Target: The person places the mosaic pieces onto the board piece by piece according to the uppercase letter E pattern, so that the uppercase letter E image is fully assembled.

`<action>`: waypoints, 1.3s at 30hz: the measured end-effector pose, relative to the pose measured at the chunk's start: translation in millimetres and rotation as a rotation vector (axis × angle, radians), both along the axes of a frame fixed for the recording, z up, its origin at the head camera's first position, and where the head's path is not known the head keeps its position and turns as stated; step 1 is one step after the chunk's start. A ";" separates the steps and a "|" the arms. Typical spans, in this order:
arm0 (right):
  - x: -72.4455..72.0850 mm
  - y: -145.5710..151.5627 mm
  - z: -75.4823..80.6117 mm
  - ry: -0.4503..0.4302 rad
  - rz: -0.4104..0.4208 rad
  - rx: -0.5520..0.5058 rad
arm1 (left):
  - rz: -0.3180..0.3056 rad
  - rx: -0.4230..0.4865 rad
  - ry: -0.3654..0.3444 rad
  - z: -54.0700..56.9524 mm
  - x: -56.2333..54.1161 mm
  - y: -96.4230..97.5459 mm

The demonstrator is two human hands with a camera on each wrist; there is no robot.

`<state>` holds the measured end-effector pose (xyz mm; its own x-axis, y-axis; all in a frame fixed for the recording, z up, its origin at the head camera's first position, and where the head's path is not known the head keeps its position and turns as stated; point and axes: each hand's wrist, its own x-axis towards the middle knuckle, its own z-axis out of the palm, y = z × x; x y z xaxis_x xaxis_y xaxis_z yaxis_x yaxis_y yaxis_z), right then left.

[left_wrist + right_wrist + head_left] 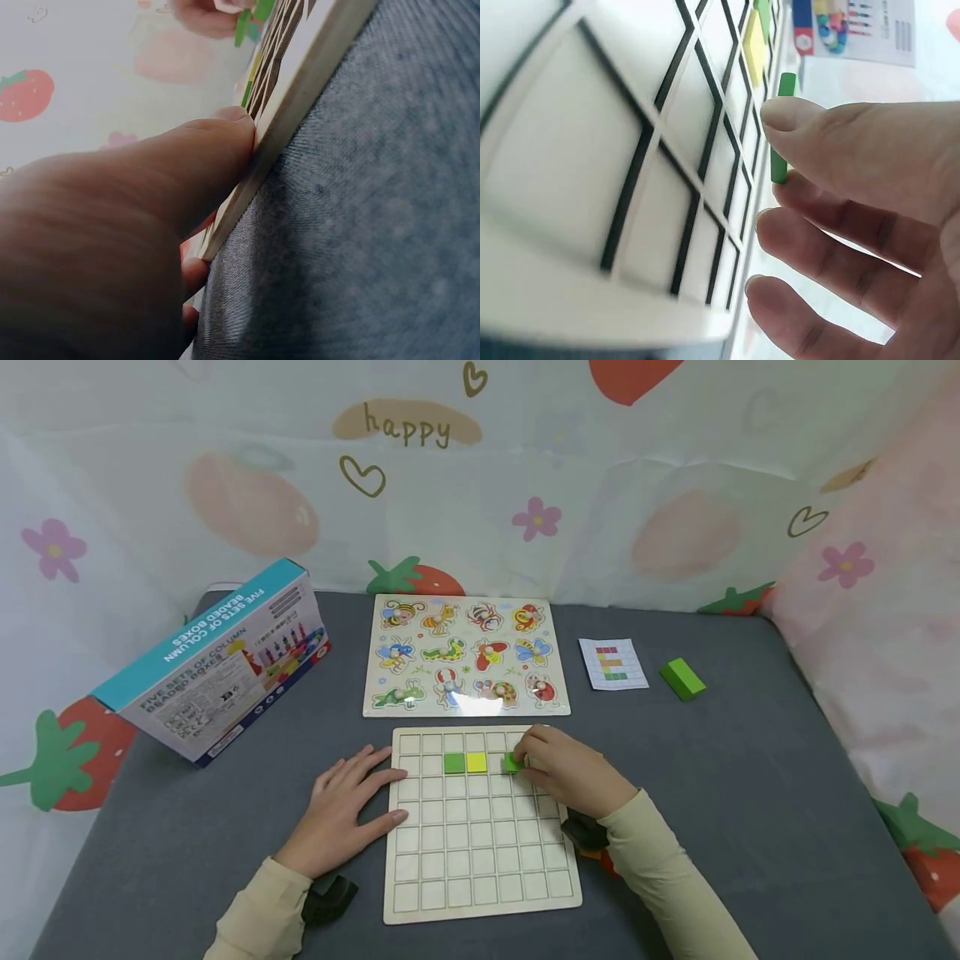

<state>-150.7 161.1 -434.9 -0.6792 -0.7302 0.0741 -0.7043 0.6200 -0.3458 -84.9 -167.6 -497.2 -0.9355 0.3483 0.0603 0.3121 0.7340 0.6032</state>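
A pale wooden grid board [468,862] lies flat in front of me. In its second row a green tile [454,763] and a yellow tile [477,762] sit side by side in their squares. My right hand [576,770] pinches another green tile [511,764] over that same row, right of the yellow one. In the right wrist view this green tile [778,166] stands on edge between thumb and fingers, close over the grid. My left hand [339,817] rests at the board's left edge, fingers spread, with its thumb [217,139] touching the rim.
Behind the board lies an insect picture puzzle [465,672]. A small pattern card [613,664] and a green block [682,679] are to its right. At the back left stands a large toy box [225,668]. Something orange-red [609,862] shows partly under my right forearm.
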 end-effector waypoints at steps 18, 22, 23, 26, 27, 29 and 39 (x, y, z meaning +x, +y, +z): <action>-8.2 -19.0 -12.2 0.010 0.004 0.031 | 0.003 -0.003 -0.003 -0.5 -0.2 -0.6; -8.2 -19.5 -13.0 0.032 0.013 0.037 | 0.002 0.001 -0.006 -0.6 -0.4 -0.5; -8.1 -19.6 -13.0 0.036 0.014 0.039 | 0.002 0.000 -0.006 -0.7 -0.4 -0.6; -8.2 -19.4 -13.8 0.045 0.012 0.047 | 0.002 0.000 -0.004 -0.7 -0.5 -0.7; -8.1 -19.3 -13.9 0.046 0.011 0.047 | 0.001 -0.001 -0.003 -0.8 -0.5 -0.6; -8.0 -19.3 -14.2 0.047 0.009 0.048 | 0.001 -0.003 -0.001 -1.0 -0.6 -0.6; -6.2 -16.9 -11.0 0.024 0.007 0.047 | 0.002 -0.006 -0.006 -0.1 -0.5 0.2</action>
<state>-156.9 144.2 -445.9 -0.6725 -0.7381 0.0553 -0.7164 0.6303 -0.2993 -85.4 -167.4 -497.3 -0.9365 0.3467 0.0530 0.3073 0.7383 0.6004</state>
